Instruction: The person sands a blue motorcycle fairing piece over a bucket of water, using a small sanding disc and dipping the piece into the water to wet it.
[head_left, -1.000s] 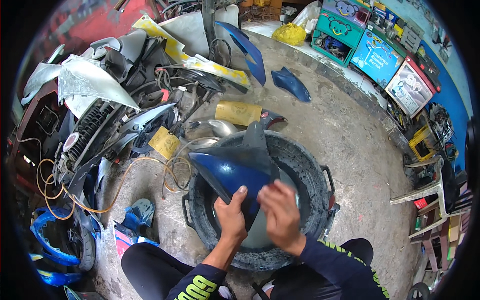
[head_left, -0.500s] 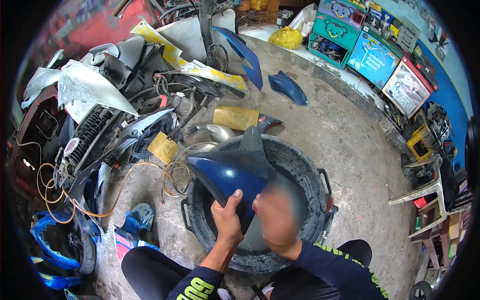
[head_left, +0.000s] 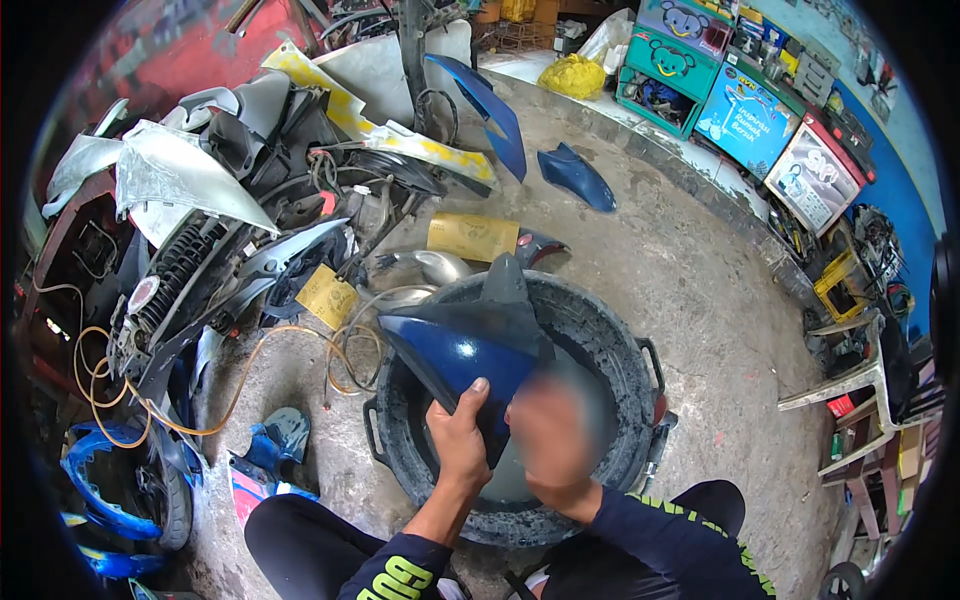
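Observation:
A blue and dark grey motorcycle body panel (head_left: 455, 352) is held tilted over a round black basin (head_left: 612, 350), its pointed grey end towards the far rim. My left hand (head_left: 460, 432) is closed on the panel's near edge, with the thumb on the blue face and the other fingers mostly hidden behind it. On the right edge of the panel is my right hand (head_left: 556, 440); blur covers its fingers, so what it holds, if anything, cannot be made out. Greyish water (head_left: 508, 482) shows low in the basin.
A yellow-brown sandpaper sheet (head_left: 472, 237) lies beyond the basin, a smaller piece (head_left: 327, 296) to its left. Body parts and a shock absorber (head_left: 178, 262) pile up at left, near a looping hose (head_left: 240, 372). A blue panel (head_left: 577, 178) lies farther off; a pale chair (head_left: 850, 365) stands right.
The panel and my left hand have shifted very slightly right. My right hand stays at the panel's right edge, and the surroundings look the same.

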